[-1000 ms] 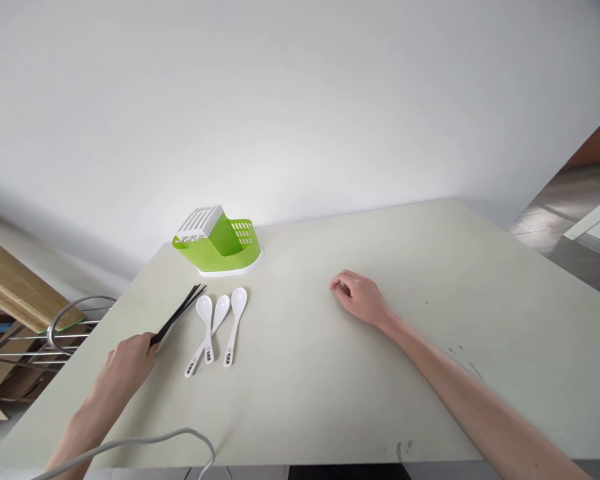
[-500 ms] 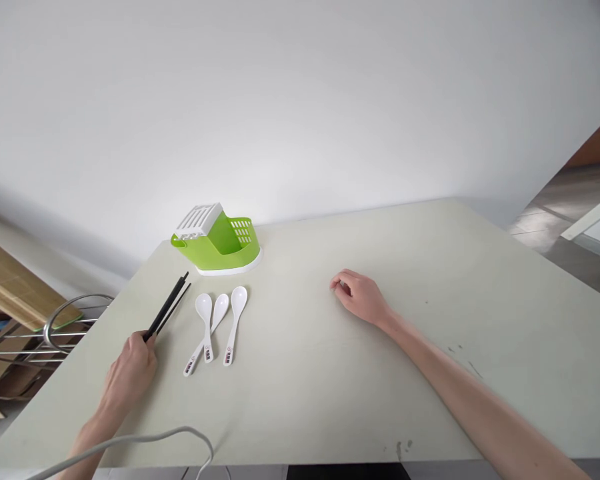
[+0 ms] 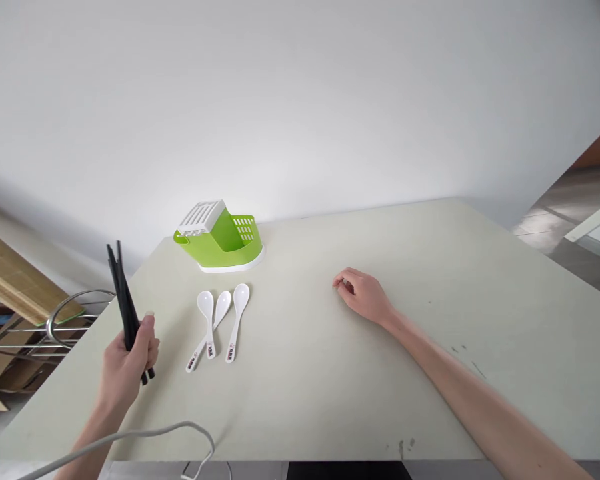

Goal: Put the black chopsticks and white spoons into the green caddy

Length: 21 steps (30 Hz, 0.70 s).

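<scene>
My left hand (image 3: 130,357) grips a bundle of black chopsticks (image 3: 124,293) above the left side of the table, their thin ends pointing up and away. The thick ends poke out below my fist. To its right lie three white spoons, one on its own (image 3: 236,323) and two crossing, a left one (image 3: 207,323) over another (image 3: 209,332). Behind them stands a green utensil holder (image 3: 225,250) with a white slotted top. My right hand (image 3: 364,293) rests on the table with its fingers curled in; whether anything is inside them is hidden.
The pale table (image 3: 300,387) meets a white wall (image 3: 300,113) at the back. A grey cable (image 3: 165,430) runs across the front left, over my left forearm. Left of the table are a metal rack (image 3: 55,330) and a bamboo board (image 3: 20,277).
My left hand has lifted the chopsticks off the table and turned them from slanting right to nearly upright. My right hand has stayed in place.
</scene>
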Motion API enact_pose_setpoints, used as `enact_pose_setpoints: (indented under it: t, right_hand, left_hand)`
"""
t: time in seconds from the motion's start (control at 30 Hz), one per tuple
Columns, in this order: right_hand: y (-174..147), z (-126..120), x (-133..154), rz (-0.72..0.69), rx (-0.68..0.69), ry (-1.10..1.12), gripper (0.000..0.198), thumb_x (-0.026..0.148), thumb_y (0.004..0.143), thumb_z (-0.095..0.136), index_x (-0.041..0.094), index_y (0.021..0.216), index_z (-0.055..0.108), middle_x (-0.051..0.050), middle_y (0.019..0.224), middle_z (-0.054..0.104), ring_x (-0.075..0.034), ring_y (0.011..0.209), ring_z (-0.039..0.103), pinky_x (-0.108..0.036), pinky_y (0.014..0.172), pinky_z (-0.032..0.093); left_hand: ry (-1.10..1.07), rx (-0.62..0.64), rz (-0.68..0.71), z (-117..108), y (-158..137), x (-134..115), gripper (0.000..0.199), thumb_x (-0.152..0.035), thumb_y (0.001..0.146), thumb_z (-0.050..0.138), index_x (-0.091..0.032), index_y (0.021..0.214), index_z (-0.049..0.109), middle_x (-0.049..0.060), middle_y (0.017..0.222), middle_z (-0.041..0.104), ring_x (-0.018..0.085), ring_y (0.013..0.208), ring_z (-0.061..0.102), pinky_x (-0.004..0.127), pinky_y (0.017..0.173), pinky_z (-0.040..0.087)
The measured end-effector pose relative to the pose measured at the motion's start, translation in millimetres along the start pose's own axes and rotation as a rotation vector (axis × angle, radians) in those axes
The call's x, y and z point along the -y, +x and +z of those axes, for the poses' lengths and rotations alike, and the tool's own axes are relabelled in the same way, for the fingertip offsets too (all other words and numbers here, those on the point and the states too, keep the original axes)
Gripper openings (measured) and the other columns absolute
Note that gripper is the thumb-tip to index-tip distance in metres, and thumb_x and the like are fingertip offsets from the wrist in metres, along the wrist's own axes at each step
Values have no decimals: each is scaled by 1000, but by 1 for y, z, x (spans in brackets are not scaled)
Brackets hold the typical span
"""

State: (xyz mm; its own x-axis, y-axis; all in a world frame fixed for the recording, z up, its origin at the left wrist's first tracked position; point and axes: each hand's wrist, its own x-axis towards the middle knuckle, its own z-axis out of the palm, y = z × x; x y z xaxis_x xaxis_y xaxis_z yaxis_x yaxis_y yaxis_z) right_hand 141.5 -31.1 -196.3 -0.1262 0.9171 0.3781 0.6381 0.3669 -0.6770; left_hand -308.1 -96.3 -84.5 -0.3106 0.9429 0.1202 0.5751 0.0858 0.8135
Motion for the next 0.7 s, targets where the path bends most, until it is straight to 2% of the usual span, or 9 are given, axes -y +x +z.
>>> enact_pose_setpoints:
  t: [0.1, 0.2, 0.33, 0.47, 0.6, 0.7]
  right_hand:
    - [0, 0, -1, 6, 4, 1, 18, 20, 94, 49, 24, 90, 66, -1, 96, 75, -14, 65, 61, -31, 71, 47]
    - [0, 0, -1, 7, 6, -2, 19, 20, 93, 49, 25, 89, 66, -2, 97, 75, -14, 65, 61, -31, 70, 47]
    - [0, -1, 1, 13, 2, -4, 19, 20, 93, 48, 25, 88, 66, -2, 96, 75, -14, 64, 61, -31, 70, 48]
    - [0, -1, 2, 15, 8, -3, 18, 19, 92, 49, 25, 88, 66, -2, 95, 75, -14, 65, 61, -30, 70, 47]
    - [1, -2, 2, 28, 15, -2, 17, 19, 92, 50, 25, 88, 65, -1, 95, 75, -15, 67, 61, -31, 72, 47]
    - [2, -2, 3, 34, 19, -3, 17, 19, 92, 50, 25, 88, 65, -2, 94, 75, -15, 67, 61, -31, 71, 46]
  left_hand:
    - [-454, 84, -115, 18, -6, -24, 56, -58, 93, 65, -24, 72, 26, -9, 60, 18, 8, 46, 16, 24, 42, 18]
    - [-656, 157, -122, 40, -12, -42, 60, -56, 93, 65, -22, 67, 23, -8, 59, 14, 8, 46, 12, 24, 40, 17]
    - [-754, 330, -40, 81, -20, -54, 65, -57, 90, 67, -22, 61, 22, -8, 55, 13, 9, 45, 13, 25, 40, 17]
    - [-874, 525, 26, 132, -27, -63, 71, -59, 88, 71, -22, 56, 20, -9, 50, 11, 8, 44, 12, 27, 42, 16]
    - [-921, 595, 44, 178, -30, -77, 69, -59, 91, 70, -23, 57, 21, -10, 51, 11, 7, 44, 11, 27, 43, 13]
    - [-896, 591, 84, 201, -28, -88, 67, -57, 90, 72, -23, 58, 24, -10, 53, 13, 6, 45, 11, 28, 45, 11]
